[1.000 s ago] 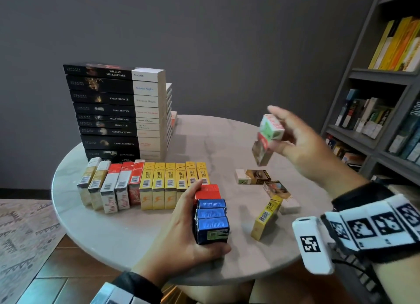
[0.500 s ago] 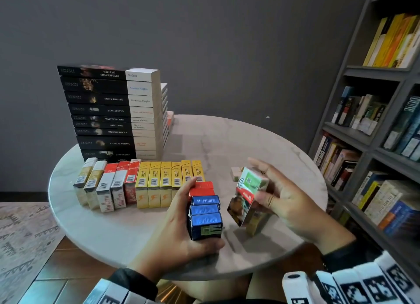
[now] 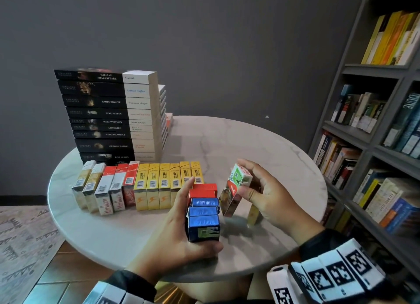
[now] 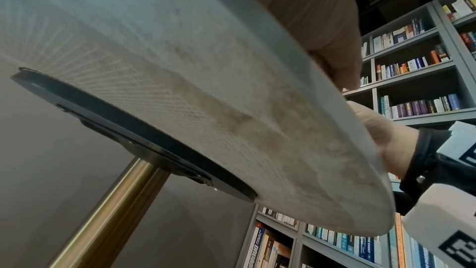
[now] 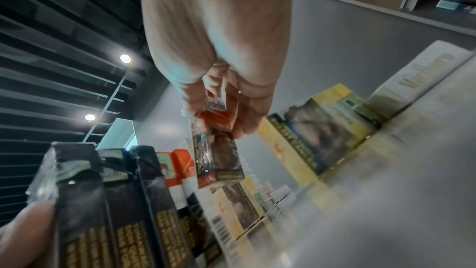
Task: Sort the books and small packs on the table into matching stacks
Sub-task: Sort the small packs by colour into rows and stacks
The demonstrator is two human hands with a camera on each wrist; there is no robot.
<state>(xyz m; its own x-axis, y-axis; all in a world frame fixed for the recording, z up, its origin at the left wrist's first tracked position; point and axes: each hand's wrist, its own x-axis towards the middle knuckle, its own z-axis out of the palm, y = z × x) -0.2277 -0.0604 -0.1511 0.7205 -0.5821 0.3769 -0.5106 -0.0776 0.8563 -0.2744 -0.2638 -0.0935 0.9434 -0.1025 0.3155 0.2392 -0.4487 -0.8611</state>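
My left hand (image 3: pixel 200 216) grips a short row of blue packs (image 3: pixel 203 222) and red packs (image 3: pixel 202 191) standing on the round marble table (image 3: pixel 261 144). Just right of that row, my right hand (image 3: pixel 243 178) pinches a green, white and red pack (image 3: pixel 235 186) by its top. It hangs tilted, its lower end close to the tabletop. The right wrist view shows the same pack (image 5: pixel 219 156) hanging from the fingers (image 5: pixel 247 113), beside the dark fronts of the blue packs (image 5: pixel 115 201). A yellow pack (image 3: pixel 253 215) lies under my right palm.
A long row of gold, red-white and yellow packs (image 3: pixel 145 185) stands behind my left hand. A tall stack of books (image 3: pixel 106 115) rises at the back left. A bookshelf (image 3: pixel 375 133) fills the right side. The left wrist view shows only the table's underside (image 4: pixel 180 89).
My right hand came down from chest height with the green and white pack and moved left, up beside the blue and red row. My left hand kept its grip.
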